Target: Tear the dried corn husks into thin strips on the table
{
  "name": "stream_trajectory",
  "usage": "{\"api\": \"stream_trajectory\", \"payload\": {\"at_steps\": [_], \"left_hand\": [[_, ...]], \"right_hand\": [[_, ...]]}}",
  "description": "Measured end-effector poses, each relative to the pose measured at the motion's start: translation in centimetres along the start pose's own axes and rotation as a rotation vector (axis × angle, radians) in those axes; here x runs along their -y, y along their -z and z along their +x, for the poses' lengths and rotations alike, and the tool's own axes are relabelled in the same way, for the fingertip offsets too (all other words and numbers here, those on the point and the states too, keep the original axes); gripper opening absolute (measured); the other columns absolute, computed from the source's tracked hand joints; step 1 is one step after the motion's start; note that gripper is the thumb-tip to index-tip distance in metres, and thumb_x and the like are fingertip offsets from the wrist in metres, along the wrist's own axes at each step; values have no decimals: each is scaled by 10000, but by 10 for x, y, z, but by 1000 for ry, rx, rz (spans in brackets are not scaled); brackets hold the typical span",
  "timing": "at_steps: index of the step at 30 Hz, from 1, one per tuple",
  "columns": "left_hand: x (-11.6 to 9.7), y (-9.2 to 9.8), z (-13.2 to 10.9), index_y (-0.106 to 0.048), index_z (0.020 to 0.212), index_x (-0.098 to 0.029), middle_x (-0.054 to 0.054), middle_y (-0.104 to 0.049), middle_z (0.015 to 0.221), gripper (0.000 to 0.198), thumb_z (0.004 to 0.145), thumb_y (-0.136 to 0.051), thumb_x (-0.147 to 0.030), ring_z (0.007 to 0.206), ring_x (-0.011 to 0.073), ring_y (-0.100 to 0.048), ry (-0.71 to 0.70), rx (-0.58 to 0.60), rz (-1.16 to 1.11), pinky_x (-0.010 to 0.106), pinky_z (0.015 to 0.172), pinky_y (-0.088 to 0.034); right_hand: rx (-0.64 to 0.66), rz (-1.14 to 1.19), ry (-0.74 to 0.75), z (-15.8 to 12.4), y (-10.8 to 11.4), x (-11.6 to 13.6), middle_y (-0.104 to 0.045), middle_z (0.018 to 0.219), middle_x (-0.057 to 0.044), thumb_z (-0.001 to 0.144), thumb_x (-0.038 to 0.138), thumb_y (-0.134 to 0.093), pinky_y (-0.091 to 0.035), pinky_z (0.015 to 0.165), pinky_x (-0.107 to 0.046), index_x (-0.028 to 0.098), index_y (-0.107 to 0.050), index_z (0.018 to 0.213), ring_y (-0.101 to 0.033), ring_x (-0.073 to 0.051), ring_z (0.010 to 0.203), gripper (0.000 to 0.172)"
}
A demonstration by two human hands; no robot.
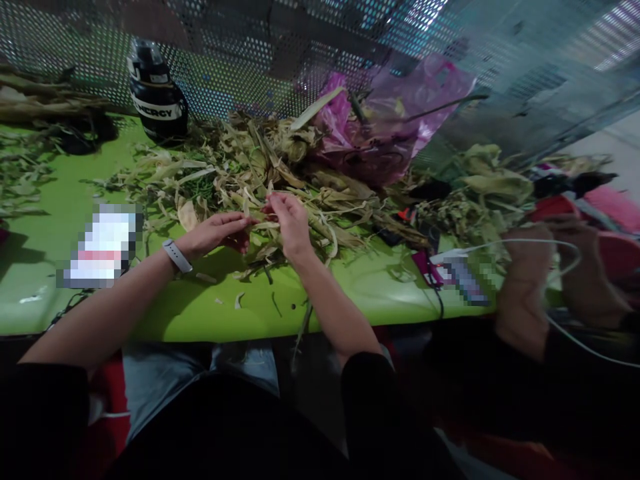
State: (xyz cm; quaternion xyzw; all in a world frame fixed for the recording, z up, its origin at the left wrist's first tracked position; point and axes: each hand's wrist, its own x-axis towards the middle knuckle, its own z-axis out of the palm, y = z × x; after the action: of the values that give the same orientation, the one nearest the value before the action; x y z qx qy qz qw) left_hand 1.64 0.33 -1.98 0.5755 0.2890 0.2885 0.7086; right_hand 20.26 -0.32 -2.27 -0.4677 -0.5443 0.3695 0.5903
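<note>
On the green surface (195, 317): dried plant pile (250, 153), near the mesh panel (230, 67).
Left hand (225, 230): fingers bent at pale strip (266, 227); grip cannot be told.
Right hand (291, 223): fingertips gathered over pile; grip unclear.
Overhanging stem (304, 323): may fall if right forearm (333, 300) brushes it.

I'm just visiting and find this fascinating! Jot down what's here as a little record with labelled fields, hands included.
Surface: bright green tabletop
Main material: heap of dry, pale leaves with some greener bits
Left hand: left hand, at the heap's near edge; white wristband on that wrist
Right hand: right hand, fingers bent, beside the left; exact grip unclear
Behind the heap: dark bottle, pink plastic bag, perforated screen
Far right: another person's forearm, white cable
</note>
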Motion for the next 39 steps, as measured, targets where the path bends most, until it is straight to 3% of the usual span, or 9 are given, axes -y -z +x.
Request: {"api": "stream_trajectory", "payload": {"at_steps": [3, 6, 10, 13, 19, 26, 31, 33, 39], "left_hand": [[0, 2, 2, -634, 990, -157, -16, -624, 682, 393, 759, -762, -448, 588, 96, -607, -62, -95, -48, 227, 595, -541], [-2, 3, 2, -630, 987, -154, -47, -572, 630, 386, 729, -801, -384, 518, 64, -540, -111, -125, -7, 188, 526, -503], [-2, 5, 3, -633, 935, -146, -50, -551, 580, 370, 740, -785, -421, 460, 55, -497, -150, -132, 24, 174, 455, -466], [-1, 7, 5, -626, 911, -150, -30, -595, 618, 382, 715, -805, -423, 472, 61, -525, -163, -160, -7, 174, 442, -464], [1, 6, 5, -601, 868, -152, -37, -584, 581, 356, 734, -795, -419, 442, 60, -520, -195, -198, -74, 173, 424, -460], [0, -1, 3, -593, 867, -155, -25, -594, 603, 245, 790, -746, -330, 466, 78, -551, -196, -264, -154, 201, 459, -478], [3, 1, 2, -578, 943, -168, 8, -629, 622, 264, 861, -647, -409, 529, 131, -605, -104, -173, -211, 237, 493, -491], [5, -1, 2, -579, 955, -169, 9, -627, 613, 291, 872, -628, -444, 517, 125, -591, -98, -137, -155, 236, 497, -491], [2, -3, 2, -585, 867, -162, -45, -534, 541, 301, 844, -677, -449, 441, 69, -500, -104, -16, 144, 181, 445, -427]], "right_hand": [[-59, -131, 63, -3, 5, 7, -421, 563, 50, 882, 569, -531, -388, 566, -240, 204, -466, 616, -423, -91, 542, 456], [54, -295, 126, -11, 5, 14, -341, 514, 52, 904, 544, -497, -326, 545, -249, 201, -393, 540, -354, -86, 515, 511], [362, -358, 114, -18, -2, 15, -428, 539, 44, 900, 514, -516, -310, 541, -247, 185, -484, 615, -398, -88, 524, 436], [456, -297, 79, -20, -7, 10, -507, 550, 36, 924, 548, -468, -352, 554, -244, 183, -535, 696, -460, -93, 515, 436], [432, -232, 19, -24, -9, 1, -459, 484, 48, 927, 574, -457, -342, 513, -248, 194, -517, 665, -419, -96, 459, 466], [379, -353, 223, -26, -8, 2, -469, 546, 17, 925, 527, -477, -357, 574, -266, 197, -498, 608, -440, -113, 547, 459], [354, -127, -97, -19, -8, -9, -444, 498, 25, 924, 634, -390, -322, 478, -257, 192, -526, 610, -407, -103, 446, 559], [293, -103, -141, -15, -8, -12, -371, 457, 40, 920, 672, -350, -277, 462, -253, 196, -484, 559, -347, -91, 425, 612], [161, -204, 128, -16, -11, -5, -417, 535, 43, 893, 634, -476, -328, 557, -253, 197, -434, 570, -383, -85, 525, 545]]}}
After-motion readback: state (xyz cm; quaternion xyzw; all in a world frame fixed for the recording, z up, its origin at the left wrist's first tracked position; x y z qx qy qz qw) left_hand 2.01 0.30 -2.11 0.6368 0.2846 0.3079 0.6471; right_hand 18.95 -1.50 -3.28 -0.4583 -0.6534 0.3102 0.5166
